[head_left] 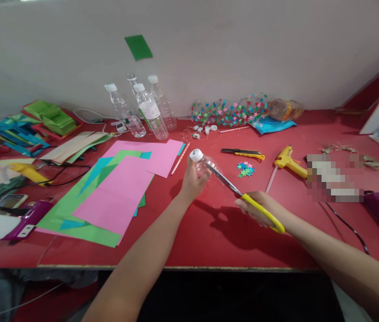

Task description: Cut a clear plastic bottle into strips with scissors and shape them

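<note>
Head view, clear bottle gripped in left hand, scissors grasped in right hand, blades at bottle

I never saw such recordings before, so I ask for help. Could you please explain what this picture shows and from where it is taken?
There is no machine here, only two bare hands. The one picture comes from a camera worn on the head, looking forward and down.

The left hand holds a clear bottle. The right hand holds scissors, with the blades at the bottle; whether they cut into it, I cannot tell.

On the red table lie coloured paper, a cutter, small stars and a glue gun. More bottles stand behind.
</note>
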The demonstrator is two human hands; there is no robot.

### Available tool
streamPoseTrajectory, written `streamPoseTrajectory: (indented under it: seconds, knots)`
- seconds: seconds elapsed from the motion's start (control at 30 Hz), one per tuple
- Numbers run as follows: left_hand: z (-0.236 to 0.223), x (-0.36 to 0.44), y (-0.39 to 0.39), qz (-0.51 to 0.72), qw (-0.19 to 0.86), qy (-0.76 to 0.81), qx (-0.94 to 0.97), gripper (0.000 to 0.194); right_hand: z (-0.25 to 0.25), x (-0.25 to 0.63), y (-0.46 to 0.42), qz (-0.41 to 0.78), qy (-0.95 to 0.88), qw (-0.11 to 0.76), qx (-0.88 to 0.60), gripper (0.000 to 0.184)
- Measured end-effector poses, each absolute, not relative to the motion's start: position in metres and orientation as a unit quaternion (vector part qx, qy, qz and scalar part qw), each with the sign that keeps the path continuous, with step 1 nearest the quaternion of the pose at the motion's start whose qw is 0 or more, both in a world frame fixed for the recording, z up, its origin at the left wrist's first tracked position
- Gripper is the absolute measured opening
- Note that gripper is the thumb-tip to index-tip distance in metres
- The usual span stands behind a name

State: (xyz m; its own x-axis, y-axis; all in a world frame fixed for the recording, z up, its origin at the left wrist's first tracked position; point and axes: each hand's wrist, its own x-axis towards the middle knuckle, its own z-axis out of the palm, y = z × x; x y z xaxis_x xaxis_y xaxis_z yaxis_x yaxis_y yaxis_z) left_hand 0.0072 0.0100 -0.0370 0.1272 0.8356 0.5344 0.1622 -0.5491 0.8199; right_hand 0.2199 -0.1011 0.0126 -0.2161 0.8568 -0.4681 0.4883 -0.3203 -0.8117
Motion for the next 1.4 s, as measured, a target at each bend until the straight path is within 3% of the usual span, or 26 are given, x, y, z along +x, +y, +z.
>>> streamPoseTrajectory:
  seconds: [0.7,1.4]
  knots:
    - [-0.0309,0.0072,0.0091,0.529,0.335,0.348,0.698,0.033,0.0205,0.2231,-0.0994,0.536,-0.613,0.181,-0.551,0.052]
    - [-0.0348,0.0055,0.0126,0.523,0.323,0.373,0.695,0.035,0.018,0.2168,-0.1038,0.53,-0.567,0.148,-0.613,0.055]
